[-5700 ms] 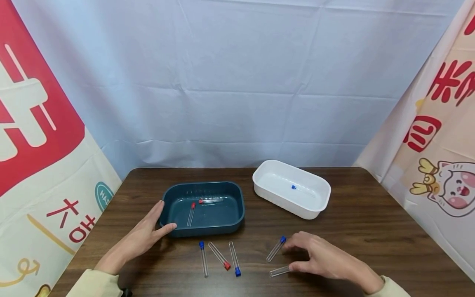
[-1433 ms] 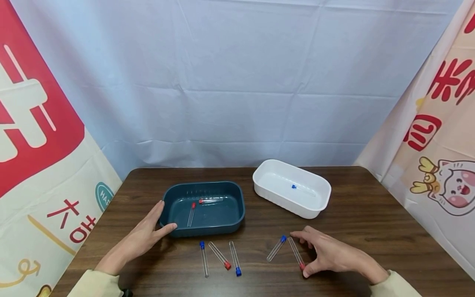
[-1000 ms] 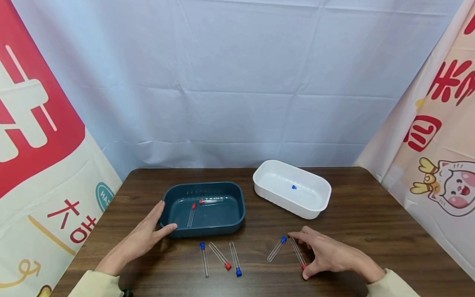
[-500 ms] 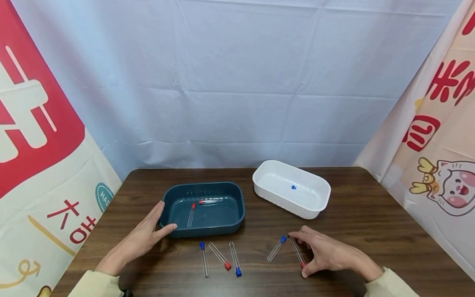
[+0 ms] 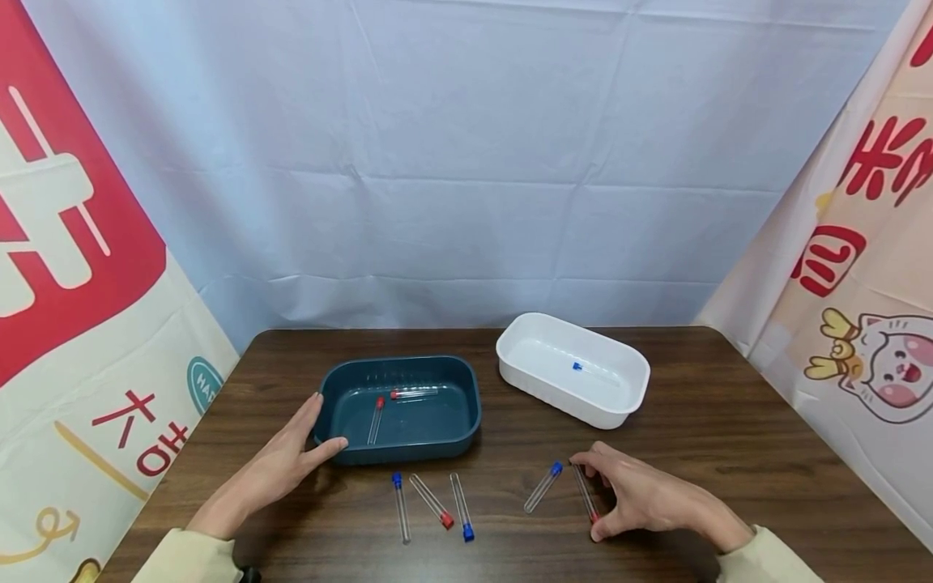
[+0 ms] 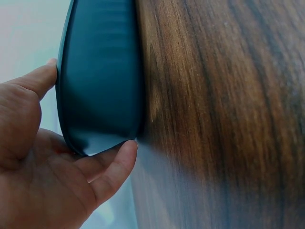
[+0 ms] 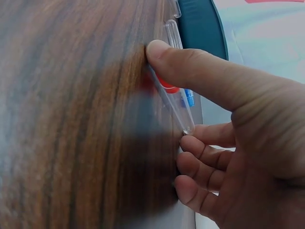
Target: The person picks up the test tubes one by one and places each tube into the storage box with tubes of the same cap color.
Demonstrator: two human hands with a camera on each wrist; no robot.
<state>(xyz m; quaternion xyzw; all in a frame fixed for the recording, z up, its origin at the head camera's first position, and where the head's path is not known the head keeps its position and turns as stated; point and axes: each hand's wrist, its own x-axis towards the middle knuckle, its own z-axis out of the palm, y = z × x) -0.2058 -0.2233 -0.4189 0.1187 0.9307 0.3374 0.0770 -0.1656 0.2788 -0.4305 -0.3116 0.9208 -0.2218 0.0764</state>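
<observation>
My right hand (image 5: pixel 641 494) pinches a red-capped tube (image 5: pixel 585 490), end to end, thumb at the cap, low at the table (image 5: pixel 510 559), a blue-capped tube (image 5: pixel 543 487) just beside, my left hand (image 5: pixel 280 465) (thumb and fingers apart) against the teal tray (image 5: pixel 408 455).

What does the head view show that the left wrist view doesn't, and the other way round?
Only the head view shows the right hand holding a red-capped tube, the other tubes, the white tray and the printed banners at either side.

Only the left wrist view shows the palm side of the left hand.

Both show that hand touching the teal bin, and part of the wood-grain table.
</observation>
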